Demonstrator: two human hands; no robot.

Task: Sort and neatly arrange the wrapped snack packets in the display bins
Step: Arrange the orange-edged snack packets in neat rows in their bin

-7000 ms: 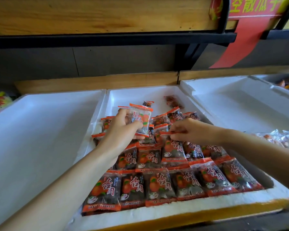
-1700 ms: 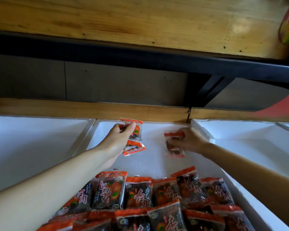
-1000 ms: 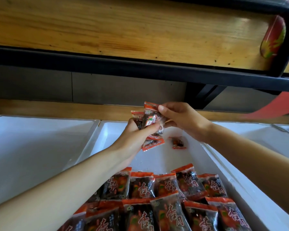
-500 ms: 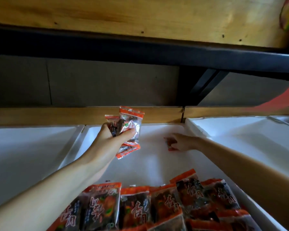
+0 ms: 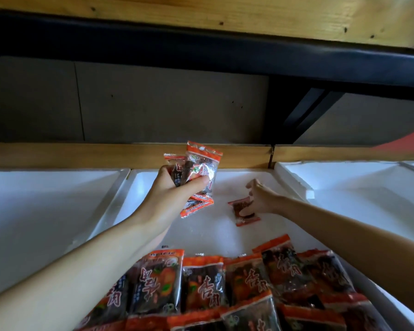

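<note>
Middle bin (image 5: 139,187), white foam, has a bare floor across its far half, open room between the packed rows and the back wall. Left wall of the bin slopes down beside the left forearm; right wall (image 5: 294,185) rises just past the right hand. Wooden rail (image 5: 105,155) runs along behind the bins, dark shelf edge (image 5: 225,53) overhangs above. Left bin (image 5: 46,211) and right bin (image 5: 368,187) show only white foam in view.

Left hand (image 5: 170,197) raised above the bin floor, fingers curled tight around a bunch of packets (image 5: 196,173), at least 3, orange ends sticking out above and below the fist. Thumb presses on the front packet.

Right hand (image 5: 261,199) low on the bin floor near the right wall, fingers spread and bent, thumb resting on a single packet (image 5: 244,212) that lies flat on the foam. Other fingertips sit at its far edge; grip not closed, more a press than a pinch.

Arranged packets (image 5: 201,285) fill the near part of the bin in overlapping rows, orange seals up, well apart from the single packet.
</note>
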